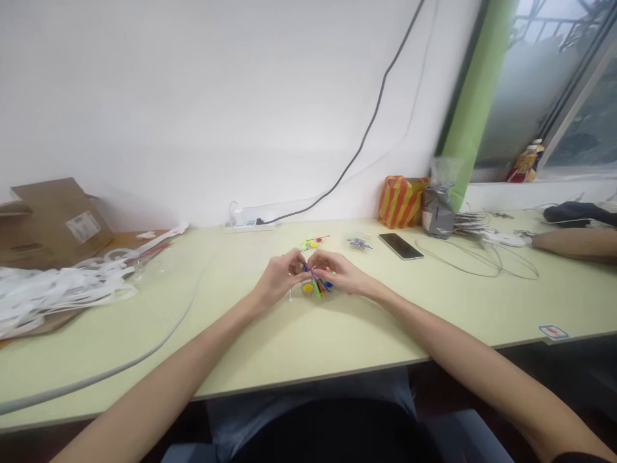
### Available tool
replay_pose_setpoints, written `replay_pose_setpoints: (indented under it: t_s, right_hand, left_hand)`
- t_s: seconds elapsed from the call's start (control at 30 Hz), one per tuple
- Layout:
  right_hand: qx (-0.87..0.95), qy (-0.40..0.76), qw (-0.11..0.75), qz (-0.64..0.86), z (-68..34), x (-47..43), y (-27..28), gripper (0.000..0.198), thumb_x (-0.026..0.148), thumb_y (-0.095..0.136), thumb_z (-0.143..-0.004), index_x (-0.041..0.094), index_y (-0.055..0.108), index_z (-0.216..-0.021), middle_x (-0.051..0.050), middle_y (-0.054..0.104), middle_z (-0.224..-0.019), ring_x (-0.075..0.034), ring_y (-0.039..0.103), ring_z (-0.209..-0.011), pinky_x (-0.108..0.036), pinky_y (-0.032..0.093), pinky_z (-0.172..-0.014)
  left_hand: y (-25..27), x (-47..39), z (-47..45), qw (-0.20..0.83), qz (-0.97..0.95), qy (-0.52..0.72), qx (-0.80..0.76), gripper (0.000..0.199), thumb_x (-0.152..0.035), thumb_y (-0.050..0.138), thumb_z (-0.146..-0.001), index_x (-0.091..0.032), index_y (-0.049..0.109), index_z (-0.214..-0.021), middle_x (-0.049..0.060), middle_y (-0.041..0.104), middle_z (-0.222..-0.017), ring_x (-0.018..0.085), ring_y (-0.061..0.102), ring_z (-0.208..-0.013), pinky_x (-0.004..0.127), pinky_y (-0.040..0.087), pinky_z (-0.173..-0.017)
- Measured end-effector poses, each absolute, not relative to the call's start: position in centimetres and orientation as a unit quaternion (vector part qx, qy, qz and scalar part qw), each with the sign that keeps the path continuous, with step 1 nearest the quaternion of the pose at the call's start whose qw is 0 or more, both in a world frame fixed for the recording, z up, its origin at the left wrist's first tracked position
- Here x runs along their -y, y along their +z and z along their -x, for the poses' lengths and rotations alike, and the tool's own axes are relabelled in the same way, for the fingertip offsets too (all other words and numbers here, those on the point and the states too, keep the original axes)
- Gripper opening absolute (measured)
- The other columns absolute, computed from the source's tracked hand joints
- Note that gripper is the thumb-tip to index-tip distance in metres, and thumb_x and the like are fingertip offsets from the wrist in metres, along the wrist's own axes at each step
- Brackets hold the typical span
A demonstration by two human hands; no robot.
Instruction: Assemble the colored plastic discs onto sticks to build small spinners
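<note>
Above the pale table point(270, 347), my left hand point(282, 278) and my right hand point(343, 273) meet at their fingertips. Both are closed in a pinch around a small blue plastic piece point(305, 267), whose exact kind is too small to make out. Just beneath the fingers sits a cluster of small coloured plastic parts point(318, 289) in green, red, orange and blue; whether some of it is joined to the blue piece I cannot tell. A round yellow part point(307, 289) is beside the cluster. Farther back lie yellow, green and red parts point(314, 243).
A bag of small blue parts point(359, 243) and a phone point(401, 246) lie to the right. Behind stand a striped bag point(401, 202) and a power strip point(250, 220). White strips point(62, 289), a cardboard box point(60, 222) and a cable point(144, 354) occupy the left. Another person's forearm point(573, 244) rests far right.
</note>
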State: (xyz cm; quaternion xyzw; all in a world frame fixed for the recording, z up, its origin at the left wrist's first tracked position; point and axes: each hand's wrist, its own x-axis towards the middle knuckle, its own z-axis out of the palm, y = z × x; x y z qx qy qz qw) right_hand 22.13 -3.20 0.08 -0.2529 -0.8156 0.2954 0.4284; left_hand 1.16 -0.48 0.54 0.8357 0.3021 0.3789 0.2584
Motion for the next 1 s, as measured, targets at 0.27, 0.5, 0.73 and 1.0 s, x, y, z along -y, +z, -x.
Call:
replay_pose_setpoints:
  t_s: [0.27,0.5,0.73,1.0]
  right_hand:
    - [0.826,0.21,0.448,0.272,-21.7,3.8,0.6,0.012,0.011,0.054,-0.084,0.021,0.059,-0.088,-0.006,0.063,-0.102,-0.02,0.059,-0.099,-0.036,0.047,-0.091]
    - [0.806,0.264,0.45,0.28,-21.7,3.9,0.8,0.005,0.025,0.051,-0.092,0.021,0.054,-0.091,-0.003,0.062,-0.091,-0.019,0.057,-0.088,-0.033,0.047,-0.084]
    - [0.751,0.384,0.474,0.25,-21.5,3.9,0.7,0.023,0.044,0.055,-0.095,0.023,0.047,-0.09,0.002,0.053,-0.074,-0.016,0.053,-0.069,-0.029,0.045,-0.066]
    - [0.719,0.379,0.51,0.281,-22.3,3.2,1.0,0.033,0.054,0.059,-0.092,0.024,0.046,-0.09,0.001,0.061,-0.07,-0.014,0.052,-0.061,-0.027,0.044,-0.06]
  left_hand:
    - [0.5,0.4,-1.1,0.251,-0.858,0.365,-0.262,0.04,-0.055,0.073,-0.082,-0.019,0.056,-0.085,0.001,0.071,-0.08,0.017,0.067,-0.07,0.03,0.055,-0.071]
    - [0.7,0.3,-1.0,0.117,-0.898,0.332,-0.264,0.034,-0.055,0.061,-0.092,-0.021,0.06,-0.097,0.001,0.067,-0.081,0.014,0.058,-0.067,0.027,0.047,-0.069]
    - [1.4,1.2,-1.6,0.117,-0.908,0.321,-0.243,0.027,-0.045,0.048,-0.101,-0.02,0.057,-0.106,0.003,0.067,-0.09,0.017,0.061,-0.078,0.028,0.046,-0.076]
    - [1.4,-1.0,0.0,0.081,-0.896,0.351,-0.259,0.025,-0.044,0.067,-0.09,-0.02,0.065,-0.097,0.006,0.061,-0.098,0.02,0.058,-0.091,0.032,0.047,-0.085]
